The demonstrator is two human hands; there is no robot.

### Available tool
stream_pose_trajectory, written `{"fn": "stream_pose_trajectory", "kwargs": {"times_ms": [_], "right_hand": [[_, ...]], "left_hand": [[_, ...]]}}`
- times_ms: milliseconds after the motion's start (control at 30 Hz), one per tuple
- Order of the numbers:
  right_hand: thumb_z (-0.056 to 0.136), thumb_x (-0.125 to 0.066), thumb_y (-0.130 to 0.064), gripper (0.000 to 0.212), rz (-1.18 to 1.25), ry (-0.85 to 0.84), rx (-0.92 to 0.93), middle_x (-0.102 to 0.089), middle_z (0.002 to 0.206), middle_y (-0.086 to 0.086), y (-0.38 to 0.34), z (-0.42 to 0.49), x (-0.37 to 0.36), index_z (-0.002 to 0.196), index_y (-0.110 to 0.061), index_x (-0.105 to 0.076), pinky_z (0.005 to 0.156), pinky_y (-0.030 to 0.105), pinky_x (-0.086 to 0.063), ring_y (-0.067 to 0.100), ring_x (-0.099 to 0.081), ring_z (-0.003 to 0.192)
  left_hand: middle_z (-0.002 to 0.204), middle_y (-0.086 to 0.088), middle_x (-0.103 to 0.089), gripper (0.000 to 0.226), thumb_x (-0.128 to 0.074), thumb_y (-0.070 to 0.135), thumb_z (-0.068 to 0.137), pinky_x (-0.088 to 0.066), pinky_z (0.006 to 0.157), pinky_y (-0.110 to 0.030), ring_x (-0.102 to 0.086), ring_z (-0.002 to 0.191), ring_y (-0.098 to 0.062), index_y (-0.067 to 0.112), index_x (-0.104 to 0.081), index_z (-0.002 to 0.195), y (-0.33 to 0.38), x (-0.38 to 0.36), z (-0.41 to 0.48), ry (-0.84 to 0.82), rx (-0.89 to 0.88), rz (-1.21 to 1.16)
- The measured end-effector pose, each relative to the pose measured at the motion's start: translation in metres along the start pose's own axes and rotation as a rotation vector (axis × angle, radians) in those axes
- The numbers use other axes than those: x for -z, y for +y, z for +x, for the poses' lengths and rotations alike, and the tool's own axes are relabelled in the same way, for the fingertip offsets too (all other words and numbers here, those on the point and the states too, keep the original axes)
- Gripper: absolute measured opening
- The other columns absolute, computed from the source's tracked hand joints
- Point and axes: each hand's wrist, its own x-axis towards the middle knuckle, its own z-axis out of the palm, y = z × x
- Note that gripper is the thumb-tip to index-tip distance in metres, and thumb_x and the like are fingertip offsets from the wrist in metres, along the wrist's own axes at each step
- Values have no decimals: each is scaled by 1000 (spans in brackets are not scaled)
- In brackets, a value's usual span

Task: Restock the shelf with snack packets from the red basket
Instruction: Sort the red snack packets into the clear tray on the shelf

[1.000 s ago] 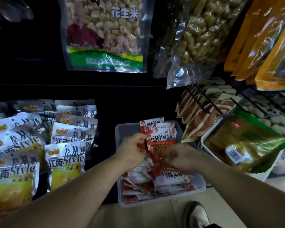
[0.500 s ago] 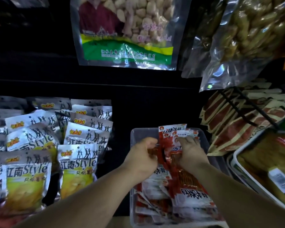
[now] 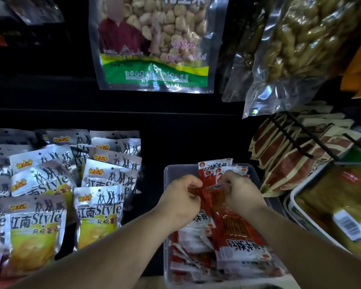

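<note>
Item: red snack packets (image 3: pixel 238 226), heaped in a clear bin (image 3: pixel 168 176) whose right wall is hidden by the forearm; left hand (image 3: pixel 180 198) and right hand (image 3: pixel 241 191) each pinch upright packets at the back, fingertips hidden among them, labels partly covered.

"江南Style" on silver packets (image 3: pixel 98 213), "红烧牛筋" on red packets (image 3: pixel 215 166)

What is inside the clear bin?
Red-and-white packets: a few upright at the back, more lying flat in front. Left hand and right hand grip some. The bin floor is covered by them.
</note>
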Motion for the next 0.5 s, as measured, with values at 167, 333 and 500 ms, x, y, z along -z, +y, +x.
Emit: {"fn": "stream_pose_trajectory", "kwargs": {"times_ms": [167,333,500], "right_hand": [[92,-61,3,33,177,151,150,-52,68,0,-19,-32,46,90,-25,-42,55,48,-44,28,-54,61],[92,-70,3,28,452,33,193,-66,86,-1,-56,-57,114,84,-23,-63,70,21,-49,12,-62,82],[92,-77,-6,17,871,12,-77,-77,104,6,-71,-110,163,99,-21,-77,73,31,-55,18,-72,88]], "left_hand": [[100,12,-70,27,-73,4,90,-51,67,-6,-67,86,5,31,-69,87,20,6,-14,7,-41,-37],[107,7,-73,33,-81,3,86,-59,75,-17,-70,93,1,31,-76,103,57,19,-38,-84,-110,-146],[107,0,-78,40,-82,-4,82,-60,81,-27,-74,99,-19,30,-78,105,95,44,-66,-131,-152,-293]]}}
